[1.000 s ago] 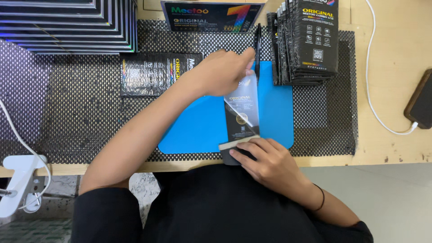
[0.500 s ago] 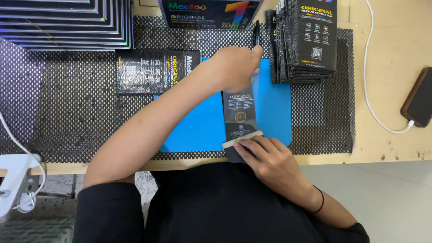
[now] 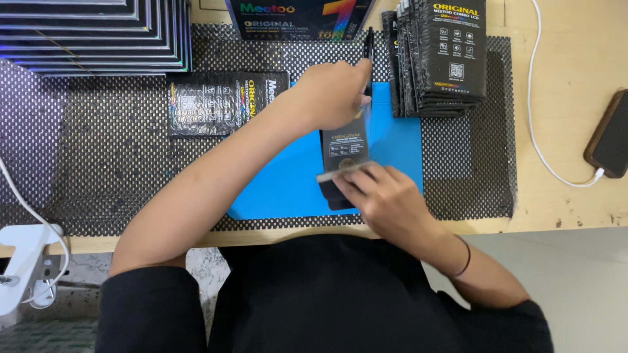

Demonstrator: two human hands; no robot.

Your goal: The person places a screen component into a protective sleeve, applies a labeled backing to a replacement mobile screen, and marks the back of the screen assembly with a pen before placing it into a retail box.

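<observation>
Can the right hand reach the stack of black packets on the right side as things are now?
Probably yes. The right hand rests on the black packet on the blue mat, and the stack of black packets stands just beyond it with nothing between.

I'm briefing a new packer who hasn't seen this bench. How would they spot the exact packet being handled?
Find the blue mat in the middle of the black mesh liner. On it lies a narrow black packet, pinched at its top by the left hand and at its bottom by the right hand. Unlike the stacked packets nearby, it lies single.
</observation>
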